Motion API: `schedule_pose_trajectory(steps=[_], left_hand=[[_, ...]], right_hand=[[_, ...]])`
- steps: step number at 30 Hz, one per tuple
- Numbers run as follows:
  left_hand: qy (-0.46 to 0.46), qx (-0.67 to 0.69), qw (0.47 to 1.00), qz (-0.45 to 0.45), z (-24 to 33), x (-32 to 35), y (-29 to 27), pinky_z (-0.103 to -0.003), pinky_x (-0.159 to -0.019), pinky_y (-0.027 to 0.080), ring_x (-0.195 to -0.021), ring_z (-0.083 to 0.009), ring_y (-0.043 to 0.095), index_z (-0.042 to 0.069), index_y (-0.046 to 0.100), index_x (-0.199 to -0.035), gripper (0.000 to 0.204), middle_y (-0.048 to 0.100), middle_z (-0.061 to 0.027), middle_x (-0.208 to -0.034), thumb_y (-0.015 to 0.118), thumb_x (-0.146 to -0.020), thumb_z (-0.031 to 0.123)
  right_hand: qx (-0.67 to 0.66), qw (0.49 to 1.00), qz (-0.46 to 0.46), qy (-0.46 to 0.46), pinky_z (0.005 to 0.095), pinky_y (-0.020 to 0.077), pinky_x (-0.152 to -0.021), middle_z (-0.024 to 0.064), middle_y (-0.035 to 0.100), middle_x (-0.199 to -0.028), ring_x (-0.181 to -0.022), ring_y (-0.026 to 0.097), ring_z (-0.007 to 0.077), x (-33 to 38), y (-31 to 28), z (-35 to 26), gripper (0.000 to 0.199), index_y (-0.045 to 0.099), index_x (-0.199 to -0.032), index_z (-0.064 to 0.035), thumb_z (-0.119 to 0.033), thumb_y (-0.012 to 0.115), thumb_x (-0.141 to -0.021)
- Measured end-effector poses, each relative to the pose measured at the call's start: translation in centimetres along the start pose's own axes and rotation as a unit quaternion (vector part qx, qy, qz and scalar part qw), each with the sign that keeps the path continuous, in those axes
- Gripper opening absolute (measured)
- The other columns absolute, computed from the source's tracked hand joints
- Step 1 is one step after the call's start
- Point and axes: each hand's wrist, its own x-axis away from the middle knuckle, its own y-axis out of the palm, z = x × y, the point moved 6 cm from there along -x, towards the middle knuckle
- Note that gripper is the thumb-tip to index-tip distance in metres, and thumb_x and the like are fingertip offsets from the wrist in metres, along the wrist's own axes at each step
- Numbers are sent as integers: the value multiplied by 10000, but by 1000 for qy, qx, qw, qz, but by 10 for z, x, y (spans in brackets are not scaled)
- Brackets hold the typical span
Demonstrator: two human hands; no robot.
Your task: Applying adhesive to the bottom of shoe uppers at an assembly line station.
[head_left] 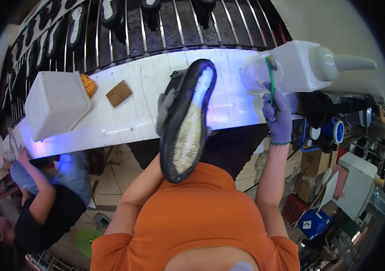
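My left hand (165,107), in a grey glove, grips a black shoe (167,147), held up with its underside facing me. Most of the glove is hidden behind the shoe. A bright white coating covers the narrower upper part of that underside, while the lower middle looks rough and cream-coloured. To the right, my right hand (278,118) wears a grey-purple glove with a green cuff, its fingers closed round a thin green brush (272,83). The brush's brownish head is over a round white pot (252,74), beside a large white bottle (298,65) with a long spout.
On the white table (142,122) lie a brown square block (119,94) and a white plastic tub (57,106) with orange material (89,86) beside it. Beyond runs a rack of metal rods (179,22) bearing several black shoes. Another person (50,198) sits at the left.
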Motion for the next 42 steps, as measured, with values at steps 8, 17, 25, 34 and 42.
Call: schedule_pose_trajectory(steps=[8,17,25,34,42], left_hand=[[80,-137,987,9,1,7,11,-536,-1080,312,-1247,-338,452,25,195,-1432,843,411,-208,-1309,666,-862,431],[22,-10,998,51,-19,24,10,-570,-1098,271,-1224,-358,514,66,224,-1415,795,450,-207,-1329,673,-860,415],[-337,194,919,-65,-82,86,41,-580,-1093,267,-1195,-370,545,73,290,-1348,734,480,-206,-1307,759,-794,190],[57,10,996,68,-22,24,9,-528,-1077,312,-1171,-348,542,60,231,-1373,947,474,-212,-1288,834,-713,376],[80,14,996,34,-24,24,9,-588,-1058,301,-1158,-395,543,52,239,-1381,962,470,-216,-1286,839,-702,374]], right_hand=[[308,943,-110,-58,206,359,-504,43,603,-708,-573,501,73,57,94,-35,230,711,-968,41,-124,645,-823],[377,885,-223,-157,251,518,-669,99,701,-871,-757,666,140,108,137,-23,264,737,-990,-29,-26,759,-727],[452,869,-116,-165,224,441,-623,71,680,-792,-689,602,104,98,133,-23,252,735,-981,-9,-9,737,-729],[464,863,-65,-190,230,413,-584,43,653,-729,-634,550,77,79,126,-31,219,739,-994,-29,-38,732,-776],[465,844,-186,-191,227,444,-559,75,681,-753,-623,608,114,111,142,-34,253,743,-974,-35,-53,773,-723]])
